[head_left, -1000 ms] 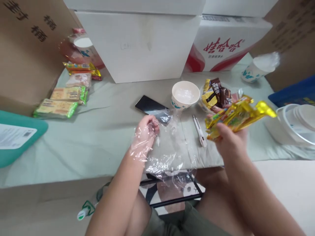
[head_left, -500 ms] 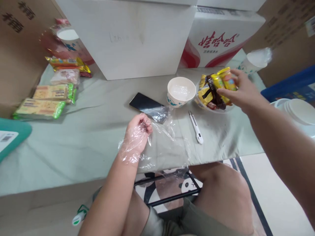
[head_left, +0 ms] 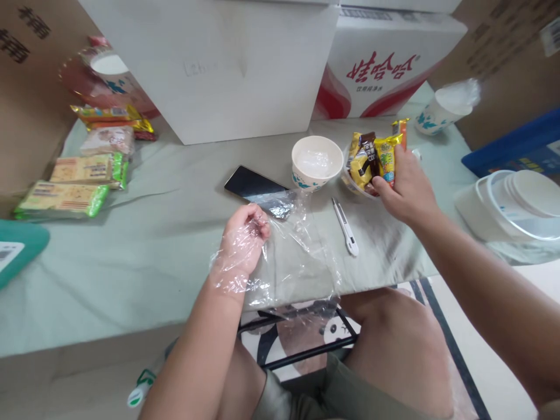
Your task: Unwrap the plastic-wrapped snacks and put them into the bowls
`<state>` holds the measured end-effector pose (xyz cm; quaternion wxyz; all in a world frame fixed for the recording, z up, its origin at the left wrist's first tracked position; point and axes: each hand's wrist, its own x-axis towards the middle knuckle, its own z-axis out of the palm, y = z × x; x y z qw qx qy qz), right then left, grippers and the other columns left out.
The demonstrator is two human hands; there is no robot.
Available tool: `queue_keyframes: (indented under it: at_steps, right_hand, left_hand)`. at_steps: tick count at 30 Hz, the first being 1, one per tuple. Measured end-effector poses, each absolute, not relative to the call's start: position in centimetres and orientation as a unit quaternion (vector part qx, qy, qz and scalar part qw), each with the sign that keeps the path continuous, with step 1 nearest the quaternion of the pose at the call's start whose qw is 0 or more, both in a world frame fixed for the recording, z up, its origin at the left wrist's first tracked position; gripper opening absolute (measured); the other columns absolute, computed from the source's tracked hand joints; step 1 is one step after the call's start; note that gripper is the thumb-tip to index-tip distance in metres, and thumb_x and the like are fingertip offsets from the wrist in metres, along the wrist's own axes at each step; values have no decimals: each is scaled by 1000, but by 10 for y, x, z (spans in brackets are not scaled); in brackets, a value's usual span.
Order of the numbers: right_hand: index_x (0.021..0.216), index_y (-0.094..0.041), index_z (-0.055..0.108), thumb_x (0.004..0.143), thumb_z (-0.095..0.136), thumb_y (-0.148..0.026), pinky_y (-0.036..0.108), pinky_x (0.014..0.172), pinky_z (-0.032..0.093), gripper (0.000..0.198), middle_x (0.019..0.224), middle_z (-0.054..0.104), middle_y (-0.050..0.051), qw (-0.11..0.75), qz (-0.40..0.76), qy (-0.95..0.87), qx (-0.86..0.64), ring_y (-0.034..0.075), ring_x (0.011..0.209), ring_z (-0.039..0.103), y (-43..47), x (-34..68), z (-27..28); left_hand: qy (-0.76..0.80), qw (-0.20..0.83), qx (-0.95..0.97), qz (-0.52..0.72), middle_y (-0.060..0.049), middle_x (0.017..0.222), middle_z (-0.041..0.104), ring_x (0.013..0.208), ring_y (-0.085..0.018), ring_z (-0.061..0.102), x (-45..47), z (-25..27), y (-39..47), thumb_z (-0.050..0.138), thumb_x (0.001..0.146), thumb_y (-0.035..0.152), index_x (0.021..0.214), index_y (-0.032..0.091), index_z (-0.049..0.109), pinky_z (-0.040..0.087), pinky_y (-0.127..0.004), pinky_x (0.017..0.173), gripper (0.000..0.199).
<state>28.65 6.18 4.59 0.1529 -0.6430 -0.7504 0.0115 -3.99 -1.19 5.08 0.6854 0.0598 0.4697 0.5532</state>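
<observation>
Clear plastic bag (head_left: 301, 256) film wraps around my left hand (head_left: 245, 239) and wrist and spreads over the cloth to its right. The fingers of that hand are curled in, closed on the film. At the right, my right hand (head_left: 409, 184) reaches into a clear bowl (head_left: 356, 185) of wrapped snacks. Its thumb and fingers close around a yellow snack packet (head_left: 385, 157), with an orange packet (head_left: 401, 131) sticking up behind. Brown and yellow packets (head_left: 363, 160) lie beside them in the bowl; my hand hides the bowl's right side.
A paper bowl (head_left: 317, 160), a black phone (head_left: 256, 185) partly under the film and a white utility knife (head_left: 345, 228) lie between my hands. White cartons (head_left: 245, 76) stand behind. Snack packs (head_left: 65, 198) lie left; plastic tubs (head_left: 490, 210) stand right.
My right hand has moved left and lower over the snack bowl, and the packets at its fingers have shifted. My left hand stays in place with the film.
</observation>
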Motion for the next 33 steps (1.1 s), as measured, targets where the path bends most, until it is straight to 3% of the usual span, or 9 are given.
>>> queue_keyframes:
  at_steps: [5,9,13,16,19,21,25,33]
  right_hand:
    - [164,-14,24,91,50,-54,69,116,34,87,168,29,25,134,25,-722,-678,44,155,31,55,275,48]
    - [159,-14,37,92,49,-57,76,117,22,79,165,37,26,106,6,-703,-704,46,153,33,45,274,66]
    - [145,-16,53,95,49,-38,58,124,28,55,157,50,21,218,-70,-724,-650,33,150,42,68,289,91]
    - [147,-15,50,95,53,-23,45,118,41,52,152,55,19,261,-23,-698,-666,26,141,53,109,298,103]
    - [154,-16,46,104,47,-21,38,115,41,51,156,53,17,211,94,-687,-689,21,137,57,140,293,107]
    - [147,-14,56,107,42,-22,37,115,39,43,150,60,16,162,120,-701,-684,20,135,57,146,286,108]
    - [132,-6,66,107,36,-18,35,113,38,41,141,64,19,133,37,-716,-685,20,135,55,131,276,103]
    - [144,-12,56,105,44,-25,36,121,31,42,160,47,20,143,24,-719,-679,20,152,39,93,263,84]
  left_hand:
    - [468,692,68,546,3,56,43,46,-5,41,-38,48,-12,58,76,15,54,17,45,37,-14,45,26]
    - [460,686,63,561,3,56,43,46,-4,40,-37,50,-12,58,75,14,53,17,45,36,-15,44,25]
    - [459,680,56,569,4,56,43,46,-4,40,-37,51,-12,56,75,13,52,16,46,35,-15,43,25]
    - [463,682,60,563,3,55,43,46,-5,40,-36,49,-11,56,76,13,52,16,47,35,-15,43,26]
    - [466,682,59,560,3,55,42,45,-5,40,-36,49,-11,55,77,13,51,16,46,35,-15,43,27]
    - [467,679,55,564,3,54,42,45,-5,39,-36,50,-11,54,76,12,51,16,46,35,-15,43,27]
    - [470,682,52,559,3,54,42,45,-5,39,-36,53,-9,53,78,12,50,16,46,35,-14,43,29]
    - [473,691,60,544,2,55,43,45,-5,39,-32,49,-10,53,80,14,52,16,46,36,-15,43,29]
